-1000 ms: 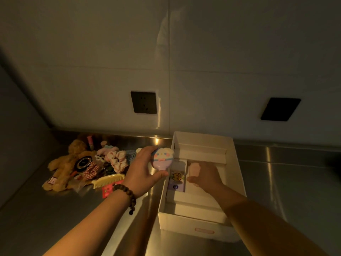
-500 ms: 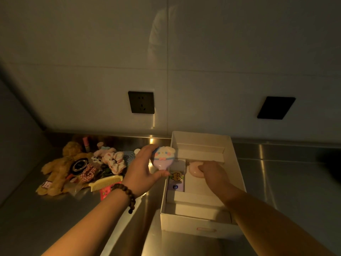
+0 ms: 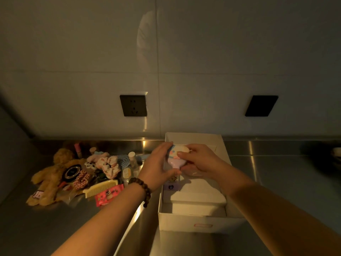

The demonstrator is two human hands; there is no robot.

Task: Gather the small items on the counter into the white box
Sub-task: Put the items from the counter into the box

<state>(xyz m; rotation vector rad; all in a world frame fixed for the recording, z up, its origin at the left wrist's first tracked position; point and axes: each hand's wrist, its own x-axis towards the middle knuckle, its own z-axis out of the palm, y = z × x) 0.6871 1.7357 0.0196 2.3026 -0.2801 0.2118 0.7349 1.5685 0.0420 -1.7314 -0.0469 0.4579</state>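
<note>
Since the earlier frame, the cartoon-face brush has been carried over from the box's left edge to above the white box, and the right hand has been lifted off the pink thing inside to meet it.

So the steel counter (image 3: pixel 276 174) is seen running across the whole lower view, pretty dim lighting. The white box (image 3: pixel 195 223) is parked at about 5 o'clock from frame centre, open on top, with a white tray-like insert (image 3: pixel 198 197) sitting in it and a small purple card (image 3: pixel 171 186) tucked along its left inner wall.

Over at 8 o'clock a heap of stuff is left on the counter: a brown teddy bear (image 3: pixel 49 180) lying flat, a pink patterned scrunchie (image 3: pixel 108 166) just beside it, a cream comb (image 3: pixel 100 187) at the near edge of the heap, and a red snack packet (image 3: pixel 108 194) touching the comb.

The left hand (image 3: pixel 156 166), beaded bracelet (image 3: pixel 142 187) on the wrist, is clamped on the left side of the cartoon-face brush (image 3: pixel 176 156). The right hand (image 3: pixel 200 160) is closed on the brush's right side, thumb on top. The brush is held up above the far half of the box, not touching the insert as far as can be told.
</note>
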